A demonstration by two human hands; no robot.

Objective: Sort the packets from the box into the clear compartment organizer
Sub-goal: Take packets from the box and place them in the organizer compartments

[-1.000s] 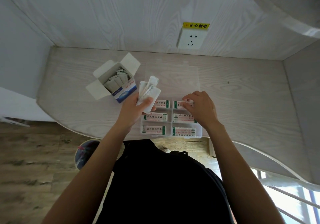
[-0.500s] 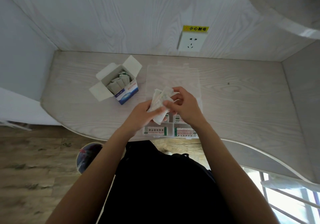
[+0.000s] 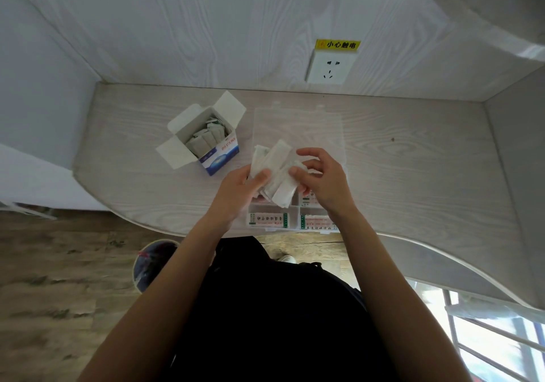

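A fan of pale packets (image 3: 272,172) is held just above the clear compartment organizer (image 3: 269,220), which sits at the near edge of the surface (image 3: 413,157) with labelled packets already lying in its visible near cells. The left hand (image 3: 236,190) grips the bundle from the 9 o'clock side, thumb pressed across its face; the right hand (image 3: 320,179) comes in from 3 o'clock, thumb and fingertips pinching at one packet on the bundle's edge, its other fingers loosely curled. The organizer's clear lid (image 3: 298,129) lies open flat toward 12 o'clock. At about 10 o'clock from the hands stands the open box (image 3: 206,139), flaps spread and more packets upright inside. A wall socket (image 3: 328,67) with a yellow warning label sits at 12 o'clock.

The risk here appears to be the loose fan: as one packet is drawn out, the others could slip from the left hand's grip and scatter across cells already filled, or drop off the near edge to the floor.

A second ago the right hand was down in a far right cell of the organizer while the left held the bundle off to the side; now both hands meet over the tray.
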